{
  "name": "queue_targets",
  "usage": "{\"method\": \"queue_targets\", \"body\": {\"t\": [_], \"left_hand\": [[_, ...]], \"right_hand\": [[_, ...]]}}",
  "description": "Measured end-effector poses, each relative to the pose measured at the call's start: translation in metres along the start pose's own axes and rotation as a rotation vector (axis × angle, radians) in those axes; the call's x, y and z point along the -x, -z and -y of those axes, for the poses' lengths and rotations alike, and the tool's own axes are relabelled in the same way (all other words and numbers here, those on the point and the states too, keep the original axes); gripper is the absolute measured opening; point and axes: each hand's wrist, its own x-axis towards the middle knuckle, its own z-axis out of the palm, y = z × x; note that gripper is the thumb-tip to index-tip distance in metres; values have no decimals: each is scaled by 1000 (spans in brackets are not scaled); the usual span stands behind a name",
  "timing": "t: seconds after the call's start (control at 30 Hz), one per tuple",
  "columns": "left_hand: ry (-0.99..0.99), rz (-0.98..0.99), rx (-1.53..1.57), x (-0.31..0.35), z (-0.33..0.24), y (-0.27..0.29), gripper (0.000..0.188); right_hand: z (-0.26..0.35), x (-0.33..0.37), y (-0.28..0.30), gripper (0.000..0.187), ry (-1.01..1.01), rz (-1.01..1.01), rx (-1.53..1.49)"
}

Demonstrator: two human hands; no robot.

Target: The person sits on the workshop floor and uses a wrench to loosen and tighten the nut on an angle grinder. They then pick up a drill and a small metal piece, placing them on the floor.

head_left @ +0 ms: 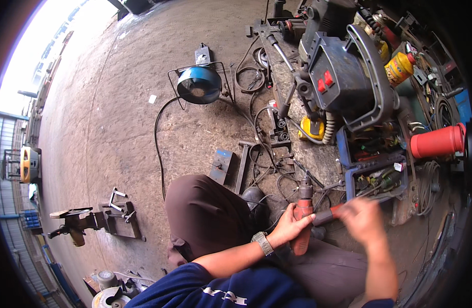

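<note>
A red power drill (pixel 302 235) lies over my lap with its metal chuck (pixel 306 191) pointing away from me. A thin bit (pixel 306 175) sticks out of the chuck. My left hand (pixel 290 226), with a watch on its wrist, is wrapped round the drill's body. Out to the right of the drill extends a dark grip (pixel 324 216) with a red part at its far end. My right hand (pixel 364 219) is raised beside that red end, its fingers bent and smeared by motion. Whether it touches or holds anything cannot be made out.
A blue round fan-like drum (pixel 199 84) stands on the floor ahead, with cables around it. To the right are a large dark machine with red switches (pixel 326 81), blue tool trays (pixel 375 179), a red cylinder (pixel 437 141) and a yellow bottle (pixel 399 69). A cut-off saw (pixel 110 297) sits lower left.
</note>
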Motion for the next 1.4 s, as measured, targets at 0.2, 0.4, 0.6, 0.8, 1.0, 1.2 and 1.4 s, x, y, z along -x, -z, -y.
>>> {"method": "queue_targets", "body": {"t": [0.2,0.4,0.6,0.8,1.0,1.2,1.4], "left_hand": [[65,28,-10,2,-8,-7,67],[117,138,-258,60,-81,4,88],[-861,-245,-239,80,-230,159,48],[-742,-850,-352,-104,-307,410,44],[-679,-1115,-1209,-198,-374,443,63],[-478,-840,-1378,-231,-391,489,63],[-452,-952,-1338,-240,-375,510,64]], "right_hand": [[9,69,-137,97,-209,-5,-340],[-10,63,-160,88,-179,-103,-480],[-17,64,-155,87,-167,-87,-488],[-20,60,-142,89,-246,56,-470],[-17,62,-135,97,-360,97,-535],[-29,71,-143,97,-310,88,-482],[-17,58,-134,93,-382,123,-470]]}}
